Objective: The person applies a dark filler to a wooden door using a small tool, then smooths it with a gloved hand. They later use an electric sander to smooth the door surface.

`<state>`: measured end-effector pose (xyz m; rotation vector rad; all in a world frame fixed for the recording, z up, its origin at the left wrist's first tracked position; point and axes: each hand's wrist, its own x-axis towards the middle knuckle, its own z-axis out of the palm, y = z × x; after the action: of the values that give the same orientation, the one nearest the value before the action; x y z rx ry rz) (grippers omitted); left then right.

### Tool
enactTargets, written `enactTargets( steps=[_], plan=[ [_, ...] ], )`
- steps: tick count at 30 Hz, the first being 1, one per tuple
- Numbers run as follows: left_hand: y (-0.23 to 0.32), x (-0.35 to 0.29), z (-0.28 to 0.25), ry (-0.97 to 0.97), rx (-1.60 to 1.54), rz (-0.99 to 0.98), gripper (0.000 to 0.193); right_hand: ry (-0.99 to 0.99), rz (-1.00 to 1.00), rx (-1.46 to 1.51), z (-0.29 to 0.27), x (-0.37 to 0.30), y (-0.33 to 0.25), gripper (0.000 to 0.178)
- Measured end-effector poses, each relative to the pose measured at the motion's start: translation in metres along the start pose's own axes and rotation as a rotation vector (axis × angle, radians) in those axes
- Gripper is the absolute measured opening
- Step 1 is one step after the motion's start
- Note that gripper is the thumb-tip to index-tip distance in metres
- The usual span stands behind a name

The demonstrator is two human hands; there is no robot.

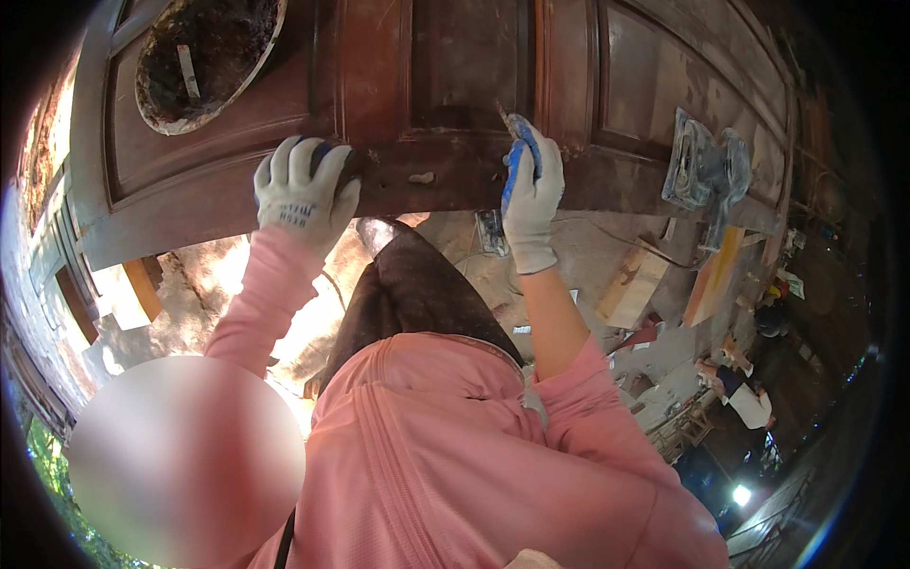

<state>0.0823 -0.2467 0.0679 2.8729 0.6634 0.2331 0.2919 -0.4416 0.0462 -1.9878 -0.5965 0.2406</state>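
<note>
Dark printed lettering [287, 214] in two short rows stands on the back of the white knit work glove [303, 185] on the person's left hand, close to the wrist, left in the scene. The characters are small and blurred, their wording uncertain.

Woodworking workshop; panelled wooden door [464, 66] laid flat, dusty power tool [695, 171], timber blocks [633, 287], littered floor [599, 245]
</note>
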Motion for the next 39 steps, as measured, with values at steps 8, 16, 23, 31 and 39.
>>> enactTargets(
  steps=[8, 16, 23, 31, 39],
  plan=[
    [0.078, -0.027, 0.021, -0.051, -0.18, -0.01, 0.067, 0.06, 0.339, 0.779, -0.023, 0.009, 0.004, 0.032],
    [0.129, -0.091, 0.024, -0.026, -0.583, 0.003, 0.025, 0.028, 0.567, 1.174, -0.083, -0.062, 0.016, 0.03],
    [0.062, -0.141, 0.009, -0.049, -0.718, -0.483, 0.017, 0.086, 0.755, 1.158, -0.118, -0.142, 0.019, 0.012],
    [0.057, -0.144, 0.003, 0.16, -0.576, -0.232, 0.02, 0.093, 0.742, 1.098, -0.145, -0.186, 0.005, 0.016],
    [-0.01, -0.031, 0.034, 0.125, 0.04, -0.197, 0.069, 0.139, 0.747, 1.108, -0.159, -0.186, 0.005, 0.015]
  ],
)
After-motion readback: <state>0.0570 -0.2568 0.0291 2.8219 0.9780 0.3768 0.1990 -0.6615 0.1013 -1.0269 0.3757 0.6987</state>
